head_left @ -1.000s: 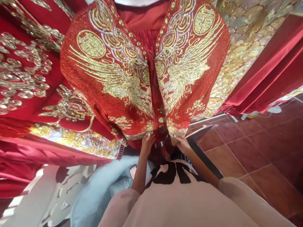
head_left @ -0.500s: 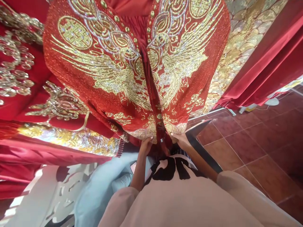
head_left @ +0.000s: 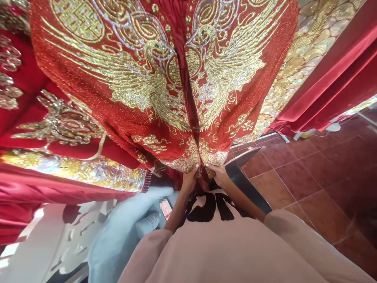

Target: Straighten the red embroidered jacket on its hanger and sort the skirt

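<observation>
A red garment (head_left: 165, 141), embroidered with gold birds and round emblems, hangs in front of me with its split down the middle. My left hand (head_left: 190, 177) pinches the bottom edge left of the split, thumb on top. On the other side of the split, my right hand (head_left: 217, 173) grips the matching edge, thumb also on top. Both hands are close together, and the two edges nearly meet between them. The fingers beneath the cloth are hidden.
Red cloth with a jewelled ornament (head_left: 70, 124) is at the left. A person in light blue (head_left: 114, 232) is at the lower left, beside a phone (head_left: 165, 208). A red drape (head_left: 332, 74) hangs at the right above the tiled floor (head_left: 297, 177). A black curved edge (head_left: 253, 188) lies near my right arm.
Both hands have come closer together, drawing the two garment edges inward so the gap between them is narrower. The view has shifted nearer the garment. More of the phone shows.
</observation>
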Motion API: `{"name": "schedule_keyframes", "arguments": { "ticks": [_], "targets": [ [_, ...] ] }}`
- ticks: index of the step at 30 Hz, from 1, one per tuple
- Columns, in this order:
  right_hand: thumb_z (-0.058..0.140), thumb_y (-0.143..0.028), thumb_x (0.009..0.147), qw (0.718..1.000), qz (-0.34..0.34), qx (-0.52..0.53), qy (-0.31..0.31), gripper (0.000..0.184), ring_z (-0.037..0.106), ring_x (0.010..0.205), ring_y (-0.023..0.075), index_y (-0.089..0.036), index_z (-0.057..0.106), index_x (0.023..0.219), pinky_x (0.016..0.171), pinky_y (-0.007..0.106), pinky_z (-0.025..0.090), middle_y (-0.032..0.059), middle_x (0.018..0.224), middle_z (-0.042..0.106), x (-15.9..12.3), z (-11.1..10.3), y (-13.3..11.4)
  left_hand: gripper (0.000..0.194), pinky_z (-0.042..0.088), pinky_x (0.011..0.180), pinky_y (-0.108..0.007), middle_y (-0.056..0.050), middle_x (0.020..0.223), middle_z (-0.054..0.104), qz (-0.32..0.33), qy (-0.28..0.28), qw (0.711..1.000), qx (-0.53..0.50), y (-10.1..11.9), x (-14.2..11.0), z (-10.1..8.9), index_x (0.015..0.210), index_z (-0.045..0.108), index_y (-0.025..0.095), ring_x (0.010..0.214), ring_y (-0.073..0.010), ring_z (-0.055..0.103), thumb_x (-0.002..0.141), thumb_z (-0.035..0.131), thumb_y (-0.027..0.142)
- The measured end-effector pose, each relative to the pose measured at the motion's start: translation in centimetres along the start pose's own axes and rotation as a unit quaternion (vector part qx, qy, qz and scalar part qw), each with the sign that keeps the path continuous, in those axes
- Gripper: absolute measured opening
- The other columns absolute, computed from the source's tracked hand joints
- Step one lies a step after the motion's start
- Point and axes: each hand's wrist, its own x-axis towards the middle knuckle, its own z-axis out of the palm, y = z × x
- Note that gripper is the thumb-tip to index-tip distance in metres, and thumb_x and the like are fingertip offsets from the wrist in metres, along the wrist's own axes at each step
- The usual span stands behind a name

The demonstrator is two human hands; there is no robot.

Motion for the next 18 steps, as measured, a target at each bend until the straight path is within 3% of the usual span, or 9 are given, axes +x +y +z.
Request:
{"name": "schedule_keyframes", "arguments": {
  "ticks": [6,12,18],
  "targets": [
    [0.077,-0.025,0.050,0.998,0.068,0.005,0.016,0.027,0.066,0.077,0.0207,-0.018,0.064,0.072,0.069,0.032,0.053,-0.0001,0.063,0.066,0.17,0.37,-0.06,0.037,0.052,0.080,-0.032,-0.003,0.088,0.069,0.002,0.008,1.000,-0.012,-0.33,-0.22,0.49,0.087,0.062,0.017,0.085,-0.0184,0.065,0.058,0.080,0.033],
    [0.078,-0.023,0.047,0.997,0.069,0.015,0.023,0.033,0.066,0.074,0.0192,-0.018,0.064,0.077,0.066,0.030,0.053,-0.0005,0.066,0.067,0.24,0.59,-0.18,0.029,0.052,0.086,-0.034,-0.005,0.084,0.069,0.010,0.014,1.000,0.004,-0.70,-0.41,0.67,0.082,0.063,0.015,0.096,-0.0225,0.065,0.066,0.077,0.035],
    [0.079,-0.022,0.046,0.996,0.076,0.011,0.044,0.032,0.065,0.068,0.0190,-0.018,0.063,0.074,0.064,0.030,0.053,-0.0006,0.061,0.066,0.16,0.49,-0.03,0.037,0.048,0.095,-0.035,-0.005,0.099,0.069,0.025,0.018,0.999,-0.015,-0.66,-0.38,0.82,0.098,0.063,0.017,0.102,-0.0203,0.063,0.066,0.077,0.030]
  ]
}}
